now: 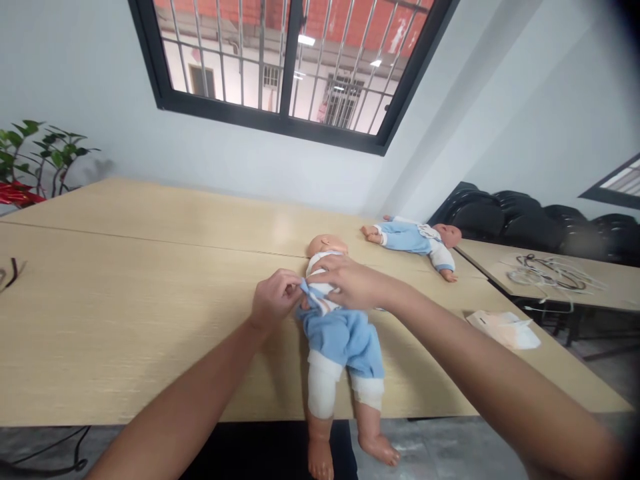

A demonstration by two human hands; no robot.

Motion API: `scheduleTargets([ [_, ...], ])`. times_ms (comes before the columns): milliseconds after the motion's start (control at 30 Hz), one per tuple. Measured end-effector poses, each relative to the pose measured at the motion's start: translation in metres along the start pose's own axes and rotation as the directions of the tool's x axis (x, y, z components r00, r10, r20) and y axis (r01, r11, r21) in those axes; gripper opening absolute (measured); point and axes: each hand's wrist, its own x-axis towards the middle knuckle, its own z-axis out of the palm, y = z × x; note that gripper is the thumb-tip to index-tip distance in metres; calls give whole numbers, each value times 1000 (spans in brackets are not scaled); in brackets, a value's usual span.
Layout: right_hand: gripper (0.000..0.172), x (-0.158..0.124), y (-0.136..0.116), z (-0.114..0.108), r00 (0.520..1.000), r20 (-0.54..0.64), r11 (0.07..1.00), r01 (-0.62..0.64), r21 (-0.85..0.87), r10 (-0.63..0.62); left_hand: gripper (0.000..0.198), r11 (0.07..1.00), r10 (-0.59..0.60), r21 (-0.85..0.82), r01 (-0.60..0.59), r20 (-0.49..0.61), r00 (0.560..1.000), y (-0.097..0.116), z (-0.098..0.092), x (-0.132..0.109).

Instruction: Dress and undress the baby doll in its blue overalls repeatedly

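Observation:
A baby doll (345, 333) lies on its back on the table, its head pointing away from me and its feet hanging over the near edge. It wears a white top with blue trim and blue trousers (345, 337) with white cuffs. My left hand (275, 297) pinches the blue cuff (310, 292) of the doll's sleeve, on the doll's left-hand side as I see it. Across the doll's chest rests my right hand (347, 281), its thumb and fingers bent around the white top and covering most of it. The doll's face is turned aside.
A second doll (413, 239) in similar clothes lies at the table's far right. White paper (505, 329) is near the right edge. Coiled cables (547, 273) sit on another table, with black chairs (475, 217) behind. A plant (45, 153) stands at far left.

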Motion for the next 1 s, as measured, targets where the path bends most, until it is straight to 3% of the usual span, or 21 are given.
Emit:
scheduleTargets([
  [133,29,12,-11,6,997,-3,978,-74,194,76,6,1000,-1,-25,0,-45,999,-2,-1,-1],
  [200,31,17,-15,8,992,-30,956,-111,270,124,8,999,-7,-37,5,-76,997,-1,0,-3],
  [300,18,20,-24,10,977,-79,949,-170,264,197,13,998,-47,-50,42,-94,994,4,1,-4],
  [467,25,14,-51,17,949,-178,961,-235,144,259,17,986,-146,-98,133,-142,979,15,0,1],
  [567,13,9,-67,25,916,-260,952,-301,56,305,20,986,-121,-129,102,-146,982,19,-2,3],
  [800,11,-6,-74,38,841,-358,884,-461,-78,407,23,984,-141,-112,135,-52,989,20,-4,2],
  [900,9,-11,-71,37,862,-380,850,-450,-275,334,19,991,-122,-61,120,-24,992,18,-4,2],
  [1000,22,-13,-68,36,916,-332,815,-366,-450,228,17,996,-62,-60,61,-8,998,14,-5,2],
])
